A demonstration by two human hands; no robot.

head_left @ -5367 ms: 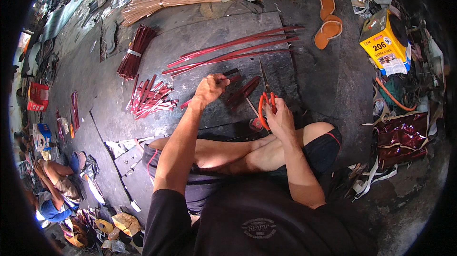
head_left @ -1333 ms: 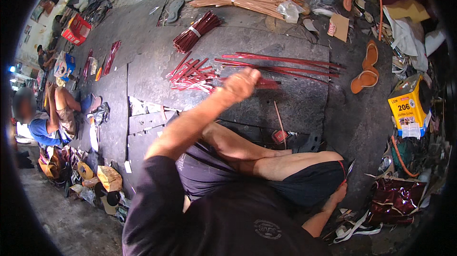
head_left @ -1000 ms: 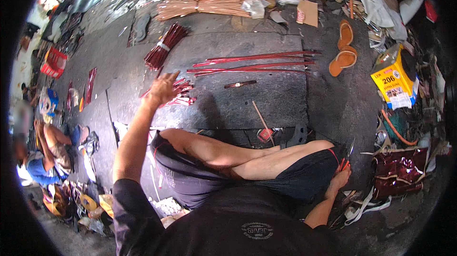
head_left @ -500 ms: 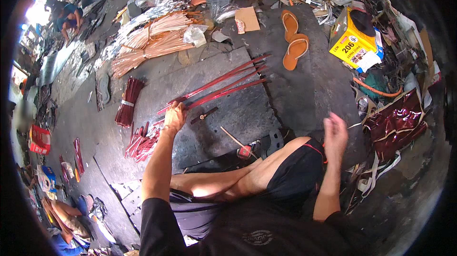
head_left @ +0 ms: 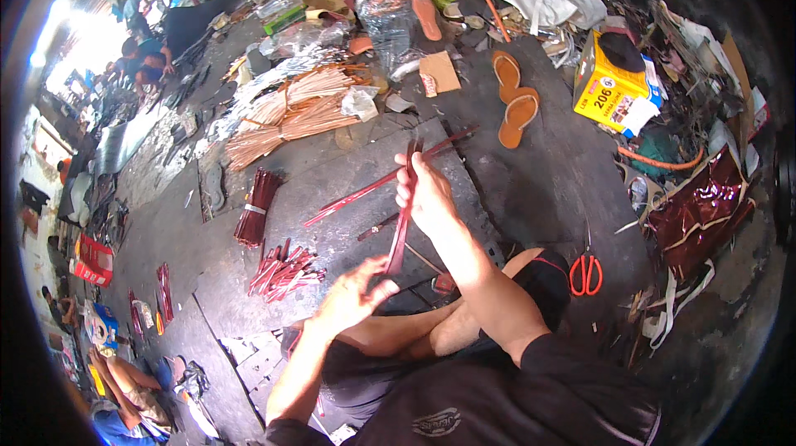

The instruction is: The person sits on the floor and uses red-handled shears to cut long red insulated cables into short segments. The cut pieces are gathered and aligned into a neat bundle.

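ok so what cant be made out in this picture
Head view:
- How many red strips are held: they overlap, and the right hand wraps their upper part.
- The far end of the dark strip on the mat: the held strips block it.
- All of the small red object: the right forearm partly covers it.

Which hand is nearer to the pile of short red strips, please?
Left: the left hand is just right of the pile of strips; the right hand is farther right and farther forward.
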